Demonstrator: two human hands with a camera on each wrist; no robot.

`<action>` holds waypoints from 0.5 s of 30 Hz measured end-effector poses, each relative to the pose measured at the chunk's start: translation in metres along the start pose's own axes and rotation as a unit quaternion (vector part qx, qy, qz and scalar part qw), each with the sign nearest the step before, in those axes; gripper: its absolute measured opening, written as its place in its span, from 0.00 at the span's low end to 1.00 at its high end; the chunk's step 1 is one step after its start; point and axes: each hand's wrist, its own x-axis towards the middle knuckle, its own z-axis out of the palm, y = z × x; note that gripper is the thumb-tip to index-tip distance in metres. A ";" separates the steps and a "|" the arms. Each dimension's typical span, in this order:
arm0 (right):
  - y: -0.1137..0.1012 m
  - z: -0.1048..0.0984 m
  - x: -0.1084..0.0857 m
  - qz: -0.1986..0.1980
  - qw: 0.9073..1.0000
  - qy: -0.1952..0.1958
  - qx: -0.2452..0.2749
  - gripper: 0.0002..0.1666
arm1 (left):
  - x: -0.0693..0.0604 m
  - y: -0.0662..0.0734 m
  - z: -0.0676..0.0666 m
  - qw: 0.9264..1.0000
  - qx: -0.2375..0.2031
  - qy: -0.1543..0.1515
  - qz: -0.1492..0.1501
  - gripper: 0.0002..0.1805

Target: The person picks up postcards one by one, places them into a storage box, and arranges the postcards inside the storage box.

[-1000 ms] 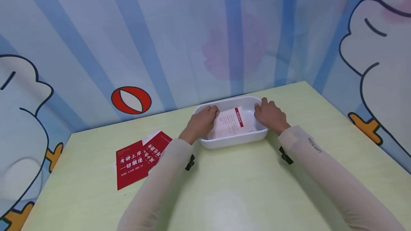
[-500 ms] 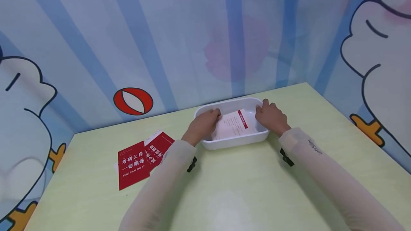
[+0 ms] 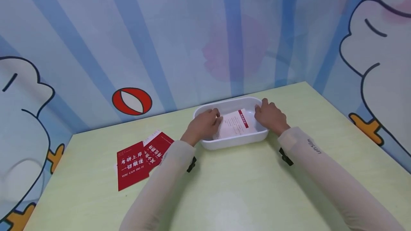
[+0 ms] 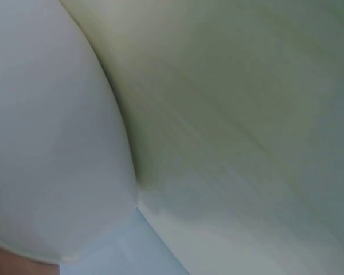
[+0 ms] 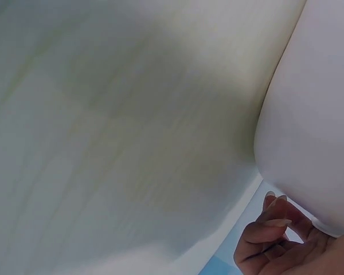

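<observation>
A white plastic tray (image 3: 237, 142) with rounded corners stands on the table near the back wall. Inside lies a white printed card (image 3: 236, 124) with a red strip. My left hand (image 3: 203, 124) hovers over the tray's left end, thumb and fingers slightly apart beside the card's left edge; whether it touches the card is hard to tell. At the tray's right end my right hand (image 3: 272, 116) grips the rim, thumb on the inner side. In the right wrist view its bent fingers (image 5: 264, 235) show outside the tray wall (image 5: 309, 114).
Several red cards with white writing, the front one (image 3: 131, 167) overlapping another (image 3: 158, 149), lie on the pale green table (image 3: 244, 188) left of the tray. A blue striped backdrop (image 3: 179, 38) rises right behind the table's back edge.
The card in the tray has shifted slightly right and settled lower. My left thumb and fingers have spread apart and let go of it. The right hand stays on the rim.
</observation>
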 end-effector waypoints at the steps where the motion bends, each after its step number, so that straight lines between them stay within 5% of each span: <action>1: 0.000 0.000 0.000 0.002 1.000 -0.001 -0.001 0.35 | 0.000 0.000 0.000 1.000 -0.001 -0.003 -0.004 0.20; 15: 0.000 0.001 -0.001 0.004 1.000 -0.003 0.001 0.35 | 0.001 -0.001 0.006 0.997 0.077 -0.018 0.015 0.26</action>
